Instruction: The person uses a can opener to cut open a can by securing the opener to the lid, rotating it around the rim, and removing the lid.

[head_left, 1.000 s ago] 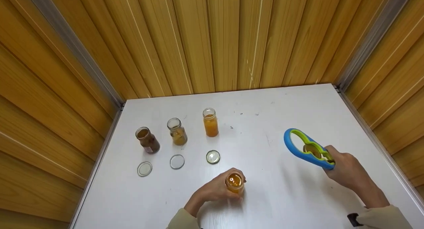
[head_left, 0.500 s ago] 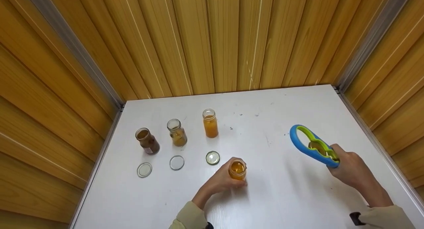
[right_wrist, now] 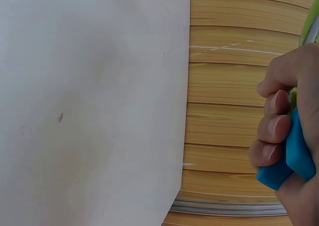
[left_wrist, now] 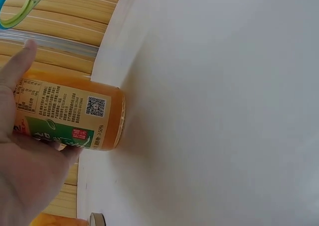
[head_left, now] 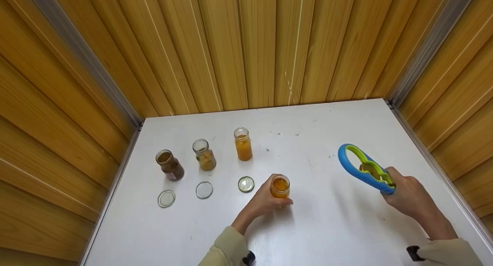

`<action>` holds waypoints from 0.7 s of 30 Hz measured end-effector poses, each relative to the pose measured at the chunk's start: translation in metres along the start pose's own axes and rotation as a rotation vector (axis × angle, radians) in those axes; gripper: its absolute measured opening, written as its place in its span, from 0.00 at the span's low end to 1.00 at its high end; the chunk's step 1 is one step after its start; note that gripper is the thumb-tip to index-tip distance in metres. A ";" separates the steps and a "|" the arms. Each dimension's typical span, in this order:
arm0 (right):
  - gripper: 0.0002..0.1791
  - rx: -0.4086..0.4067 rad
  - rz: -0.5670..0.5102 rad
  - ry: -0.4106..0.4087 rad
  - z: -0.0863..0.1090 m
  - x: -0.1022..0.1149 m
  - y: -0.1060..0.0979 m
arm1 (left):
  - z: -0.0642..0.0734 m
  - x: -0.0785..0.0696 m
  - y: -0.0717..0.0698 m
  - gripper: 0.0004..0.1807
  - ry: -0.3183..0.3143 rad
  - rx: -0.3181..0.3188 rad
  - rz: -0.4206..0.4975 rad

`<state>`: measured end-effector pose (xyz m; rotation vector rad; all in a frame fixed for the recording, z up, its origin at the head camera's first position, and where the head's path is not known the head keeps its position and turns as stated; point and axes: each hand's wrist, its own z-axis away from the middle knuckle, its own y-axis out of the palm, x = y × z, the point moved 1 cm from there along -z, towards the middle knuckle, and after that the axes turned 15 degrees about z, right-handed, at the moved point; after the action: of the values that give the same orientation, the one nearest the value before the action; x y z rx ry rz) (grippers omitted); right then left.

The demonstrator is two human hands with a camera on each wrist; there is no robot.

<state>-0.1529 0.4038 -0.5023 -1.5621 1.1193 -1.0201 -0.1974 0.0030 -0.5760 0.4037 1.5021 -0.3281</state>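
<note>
My left hand [head_left: 263,201] grips a lidless glass jar [head_left: 280,187] of orange contents around its side. In the left wrist view the jar's label [left_wrist: 65,109] shows a QR code, and its base is close over the table. Out to the right, my right hand [head_left: 410,193] holds a blue and green jar opener [head_left: 361,176] by its handle, above the table. A round lid [head_left: 370,169] sits in the opener's smaller opening. In the right wrist view the fingers [right_wrist: 271,129] curl around the blue handle [right_wrist: 299,146].
Left of the held jar stand three open jars: brown [head_left: 172,169], pale yellow [head_left: 207,161] and orange [head_left: 243,148]. Before them lie three lids, left [head_left: 166,198], middle [head_left: 204,190] and right [head_left: 246,184]. Wood-look walls [head_left: 262,46] enclose the white table [head_left: 316,227].
My left hand has carried the jar away from me and slightly right, toward the row of lids. The right hand with the opener has shifted slightly right.
</note>
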 end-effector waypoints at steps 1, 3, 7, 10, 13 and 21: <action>0.23 0.005 -0.002 0.002 0.000 0.000 0.000 | -0.003 0.001 0.001 0.36 0.005 -0.007 0.004; 0.22 0.011 -0.004 0.002 -0.001 -0.001 -0.001 | -0.009 0.001 0.003 0.37 0.016 -0.020 0.010; 0.22 0.028 -0.013 0.012 0.000 -0.001 0.000 | -0.018 -0.001 0.006 0.38 0.022 -0.046 0.005; 0.21 0.032 -0.011 0.016 0.000 -0.002 0.000 | -0.025 -0.002 0.008 0.37 0.013 -0.065 -0.009; 0.21 0.033 -0.013 0.019 0.000 -0.004 0.001 | -0.030 -0.003 0.009 0.37 0.019 -0.080 -0.007; 0.22 0.062 -0.028 0.041 0.001 -0.005 0.001 | -0.048 -0.001 0.013 0.37 0.038 -0.136 -0.010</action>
<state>-0.1534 0.4085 -0.5042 -1.5173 1.0857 -1.1004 -0.2346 0.0362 -0.5752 0.2958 1.5543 -0.2262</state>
